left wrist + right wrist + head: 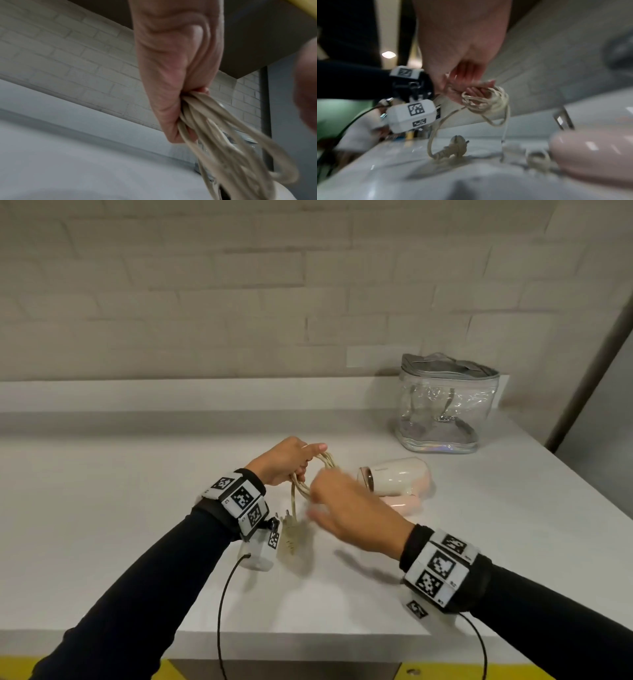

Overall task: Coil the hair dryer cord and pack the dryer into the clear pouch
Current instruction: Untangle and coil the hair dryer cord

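Left hand grips the coiled cord; right hand, just beside, is blurred, its grip unclear. Plug lies below, dryer beyond.

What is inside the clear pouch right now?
Through the clear pouch walls only its own grey strap and base show; no dryer. Its zipped grey top hides the uppermost part.

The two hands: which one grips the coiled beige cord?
The left hand: its fingers are curled round the bundled loops of the coiled beige cord. The right hand is blurred beside the loops; its hold cannot be told.
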A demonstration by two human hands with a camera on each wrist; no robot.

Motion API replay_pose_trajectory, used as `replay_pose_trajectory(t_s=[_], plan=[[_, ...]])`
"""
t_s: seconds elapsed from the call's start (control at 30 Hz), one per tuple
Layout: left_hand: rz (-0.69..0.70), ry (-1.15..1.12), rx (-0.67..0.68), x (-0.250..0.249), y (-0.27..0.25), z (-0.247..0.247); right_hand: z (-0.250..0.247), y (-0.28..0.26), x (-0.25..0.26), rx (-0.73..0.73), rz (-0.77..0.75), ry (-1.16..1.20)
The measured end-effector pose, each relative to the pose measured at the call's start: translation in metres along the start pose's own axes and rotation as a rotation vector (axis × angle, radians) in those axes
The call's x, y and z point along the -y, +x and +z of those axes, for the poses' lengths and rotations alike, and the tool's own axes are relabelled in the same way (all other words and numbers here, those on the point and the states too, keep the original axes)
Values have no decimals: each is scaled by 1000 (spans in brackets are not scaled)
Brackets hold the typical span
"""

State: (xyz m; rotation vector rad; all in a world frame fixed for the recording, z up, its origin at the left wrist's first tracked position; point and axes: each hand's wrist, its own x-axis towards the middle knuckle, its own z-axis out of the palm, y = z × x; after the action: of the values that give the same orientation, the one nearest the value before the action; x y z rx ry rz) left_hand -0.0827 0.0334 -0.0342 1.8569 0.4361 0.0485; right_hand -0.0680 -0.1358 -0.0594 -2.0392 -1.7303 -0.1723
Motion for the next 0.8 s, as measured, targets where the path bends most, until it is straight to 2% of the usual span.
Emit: replay_pose_trajectory(t_s=[0.07,0.1,0.13,0.2,0.3,0.37,0.4,0.5,0.63,0.7,0.8], plan=[[-7,8,8,0,2,1,14,5,5,297,-300,-183],[-11,9,11,1,2,1,24,7,4,410,-350,-264],[-14,3,13,2,3,1,33,8,4,499,-331,-332],[-21,-19,14,5,3,0,46,5,2,537,-295,-426],[-36,-79,-12,9,2,-4,47,0,-2,554,-320,-465],[-64,-122,-24,10,1,-5,41,1,-3,549,-345,-394],[-71,-124,-26,10,2,-5,42,3,-5,480,-396,-364],[-73,-78,-9,7,4,-3,50,12,-8,192,-602,-497],[-75,-76,2,8,4,-6,44,20,-5,14,-659,-456],[-73,-83,12,9,3,-7,45,24,-12,28,-633,-454],[-65,-73,20,6,4,-6,52,26,-18,168,-600,-496]])
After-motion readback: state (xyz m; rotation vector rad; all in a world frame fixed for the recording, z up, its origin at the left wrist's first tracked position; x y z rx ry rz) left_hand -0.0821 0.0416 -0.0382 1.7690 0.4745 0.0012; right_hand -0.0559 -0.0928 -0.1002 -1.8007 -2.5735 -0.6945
